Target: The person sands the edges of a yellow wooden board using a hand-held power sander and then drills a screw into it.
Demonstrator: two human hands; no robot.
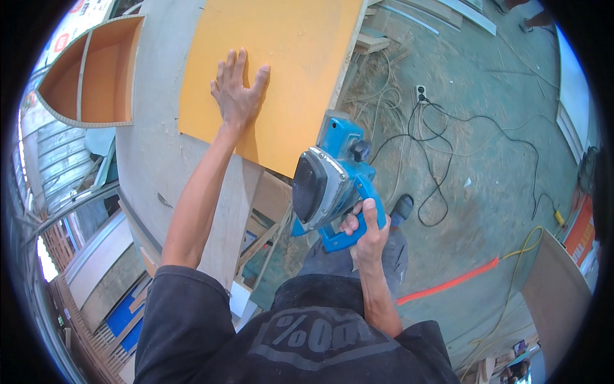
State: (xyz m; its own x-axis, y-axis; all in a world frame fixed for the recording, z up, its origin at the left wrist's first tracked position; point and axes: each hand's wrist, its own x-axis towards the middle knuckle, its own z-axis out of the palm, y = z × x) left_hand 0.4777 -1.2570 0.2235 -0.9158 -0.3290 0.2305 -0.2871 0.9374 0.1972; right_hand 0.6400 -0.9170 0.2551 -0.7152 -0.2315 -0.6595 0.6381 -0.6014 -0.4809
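My left hand (238,89) lies flat on a yellow-orange board (294,51), its fingers spread. In my right hand (369,233) is the rear handle of a blue electric planer (339,173), my fingers wrapped round the grip. The planer is at the board's near right corner, along its right edge. Its underside is hidden, so I cannot tell whether it touches the edge. The board rests on a pale grey worktable (153,153), its near end reaching past a grey panel there.
An arched orange-lined shelf unit (109,70) is at the far left. Black cables run over the dusty green floor (486,166) from a white socket strip (421,93). A coiled orange air hose (448,281) lies at the right. Wood offcuts (371,43) lie beyond the board, and a person's foot shows top right.
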